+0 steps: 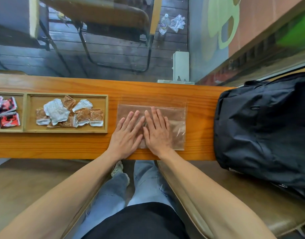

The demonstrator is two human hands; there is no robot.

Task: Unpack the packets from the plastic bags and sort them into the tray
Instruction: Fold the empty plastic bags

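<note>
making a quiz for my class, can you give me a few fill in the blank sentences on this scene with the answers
1. Both hands, left hand and right hand, press flat on the clear plastic ____.
2. The brown and white packets lie in the wooden ____.
3. The red packets sit in the compartment to the ____ of the brown ones.
4. At the table's right end rests a black ____.

Answers: bag; tray; left; backpack

Casual seating area, wooden counter, metal-framed chair, painted wall

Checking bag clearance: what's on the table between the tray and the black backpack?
In the head view, only the flat clear plastic bag, with the left hand and right hand pressed flat on it, between tray and backpack.
</note>
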